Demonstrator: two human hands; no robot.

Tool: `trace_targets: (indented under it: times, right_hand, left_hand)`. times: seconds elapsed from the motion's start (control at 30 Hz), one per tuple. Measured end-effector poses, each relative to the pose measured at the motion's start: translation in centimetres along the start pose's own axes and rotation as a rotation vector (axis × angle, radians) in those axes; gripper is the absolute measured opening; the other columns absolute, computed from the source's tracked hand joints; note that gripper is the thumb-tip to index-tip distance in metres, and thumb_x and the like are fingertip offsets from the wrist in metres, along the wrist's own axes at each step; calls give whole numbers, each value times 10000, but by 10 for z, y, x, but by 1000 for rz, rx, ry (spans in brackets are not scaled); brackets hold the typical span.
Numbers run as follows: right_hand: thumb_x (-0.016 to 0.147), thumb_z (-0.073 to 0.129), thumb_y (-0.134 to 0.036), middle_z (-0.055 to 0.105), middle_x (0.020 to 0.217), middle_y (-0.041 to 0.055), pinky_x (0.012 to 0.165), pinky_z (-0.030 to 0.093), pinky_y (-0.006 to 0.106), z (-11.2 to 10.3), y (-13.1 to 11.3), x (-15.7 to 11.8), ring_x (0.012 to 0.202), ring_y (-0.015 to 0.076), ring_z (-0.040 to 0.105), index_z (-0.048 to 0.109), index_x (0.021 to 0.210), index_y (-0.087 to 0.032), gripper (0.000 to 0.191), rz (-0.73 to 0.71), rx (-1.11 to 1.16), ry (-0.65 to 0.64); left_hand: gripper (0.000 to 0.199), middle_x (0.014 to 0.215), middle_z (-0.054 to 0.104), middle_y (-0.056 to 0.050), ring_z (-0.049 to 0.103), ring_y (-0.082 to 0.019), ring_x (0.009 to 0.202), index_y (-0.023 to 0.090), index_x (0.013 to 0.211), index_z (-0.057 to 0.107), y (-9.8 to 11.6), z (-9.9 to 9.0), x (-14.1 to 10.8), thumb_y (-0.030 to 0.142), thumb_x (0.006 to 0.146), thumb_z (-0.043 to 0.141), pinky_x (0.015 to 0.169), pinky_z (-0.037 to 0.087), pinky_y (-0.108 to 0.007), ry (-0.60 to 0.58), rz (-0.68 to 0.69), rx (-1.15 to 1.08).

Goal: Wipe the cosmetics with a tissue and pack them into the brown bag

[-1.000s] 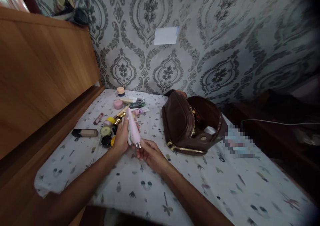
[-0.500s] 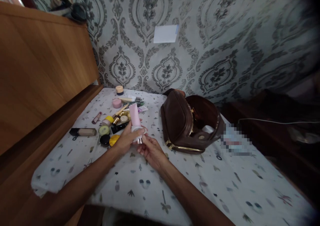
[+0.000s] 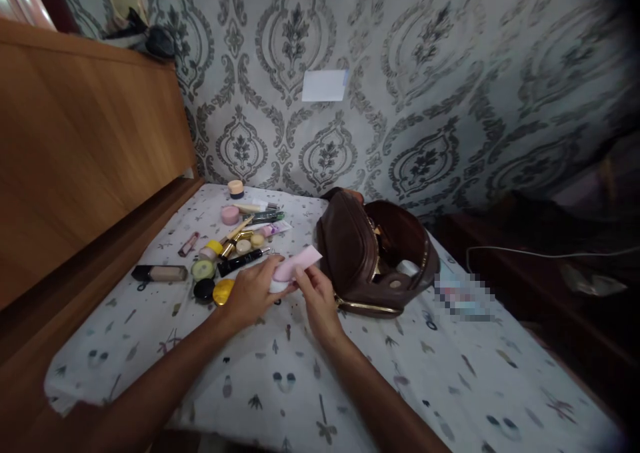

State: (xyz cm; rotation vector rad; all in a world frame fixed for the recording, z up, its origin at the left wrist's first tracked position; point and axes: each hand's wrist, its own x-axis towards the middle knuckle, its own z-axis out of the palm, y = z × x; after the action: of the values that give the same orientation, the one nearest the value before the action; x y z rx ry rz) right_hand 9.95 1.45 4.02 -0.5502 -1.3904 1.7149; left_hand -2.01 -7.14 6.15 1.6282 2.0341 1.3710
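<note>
A pink squeeze tube (image 3: pixel 304 261) is between my two hands, tilted with its flat end up to the right. My left hand (image 3: pixel 251 291) is closed around its lower end, where a white rounded piece (image 3: pixel 278 285) shows; I cannot tell whether it is the tube's cap or a separate thing. My right hand (image 3: pixel 320 301) is closed on the tube's right side, its thumb and fingers against it. Left of my hands lie a black pen-like tube (image 3: pixel 241 262), a yellow round container (image 3: pixel 223 291) and a black round one (image 3: pixel 204 290).
An open brown leather bag (image 3: pixel 350 246) stands right of my hands, a white item (image 3: pixel 407 267) inside. More cosmetics lie behind and left, among them a pink jar (image 3: pixel 230 215) and a foundation bottle (image 3: pixel 165 273). A wooden cabinet (image 3: pixel 95 126) borders the left side.
The pink tube has swung from nearly upright to leaning right. My right hand has moved up from below onto its side. A silvery end seen earlier near my right fingers is now hidden.
</note>
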Motion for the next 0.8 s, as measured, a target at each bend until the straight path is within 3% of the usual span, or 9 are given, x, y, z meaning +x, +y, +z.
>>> trace_targets:
  times: [0.1, 0.2, 0.27, 0.33, 0.47, 0.53, 0.6, 0.7, 0.8]
  right_hand:
    - [701, 766, -565, 615, 695, -5, 638, 423, 254, -2, 6, 3, 673, 138, 517, 703, 807, -167, 417, 98, 97, 40]
    - [673, 805, -537, 594, 676, -12, 550, 371, 230, -2, 5, 4, 597, 105, 455, 697, 777, -163, 404, 122, 168, 44]
    - [650, 825, -534, 605, 685, -6, 520, 366, 228, -1, 1, 4, 572, 99, 447, 693, 787, -166, 414, 149, 227, 26]
    - [626, 843, -534, 613, 689, -4, 498, 378, 231, 0, -2, 4, 556, 100, 453, 682, 788, -174, 426, 180, 285, 14]
    - [664, 823, -538, 551, 604, -30, 430, 374, 229, 1, -4, 5, 499, 97, 426, 629, 727, -189, 404, 203, 337, -30]
    - [655, 830, -541, 530, 586, -40, 418, 369, 215, -1, -5, 7, 493, 90, 420, 618, 721, -190, 415, 195, 346, -21]
    - [599, 863, -541, 539, 595, -43, 426, 370, 196, -2, -7, 9, 505, 80, 426, 627, 726, -185, 446, 189, 352, 26]
    - [605, 847, -561, 576, 636, -29, 466, 395, 195, -4, -8, 12, 550, 90, 469, 656, 757, -180, 453, 175, 328, 58]
    - [722, 754, -566, 628, 721, -2, 551, 448, 226, -4, -4, 11, 641, 125, 543, 689, 810, -176, 406, 140, 209, 10]
  left_hand:
    - [353, 826, 672, -26, 632, -244, 751, 252, 1078, 636, 3, 0, -4, 450, 795, 708, 720, 452, -307, -10, -64, -77]
    - [290, 835, 666, -21, 623, -220, 773, 238, 1028, 646, 6, 0, -2, 466, 850, 635, 704, 465, -289, 35, -121, -277]
    - [317, 862, 678, -29, 625, -200, 756, 229, 952, 663, 5, 2, 1, 525, 844, 628, 651, 483, -272, 38, -242, -452]
    - [423, 798, 684, -36, 611, -179, 612, 224, 913, 670, 1, 6, 4, 631, 815, 608, 513, 469, -266, -5, -410, -603]
    - [617, 578, 646, -37, 522, -156, 365, 191, 898, 683, -5, 6, 4, 775, 754, 548, 342, 382, -262, -359, -576, -906]
    - [592, 583, 662, -51, 554, -160, 382, 171, 861, 682, -3, 2, 2, 737, 686, 665, 353, 399, -255, -536, -580, -1043]
    - [564, 616, 679, -59, 560, -153, 385, 165, 836, 663, 1, -2, -1, 657, 591, 791, 327, 361, -228, -607, -568, -1090]
    - [575, 588, 643, -11, 471, -92, 330, 179, 864, 618, 8, -1, -4, 578, 526, 858, 280, 209, -169, -559, -544, -1076]
    - [579, 573, 597, 46, 422, -59, 323, 204, 950, 568, 10, 6, -4, 555, 577, 839, 280, 183, -145, -392, -521, -950]
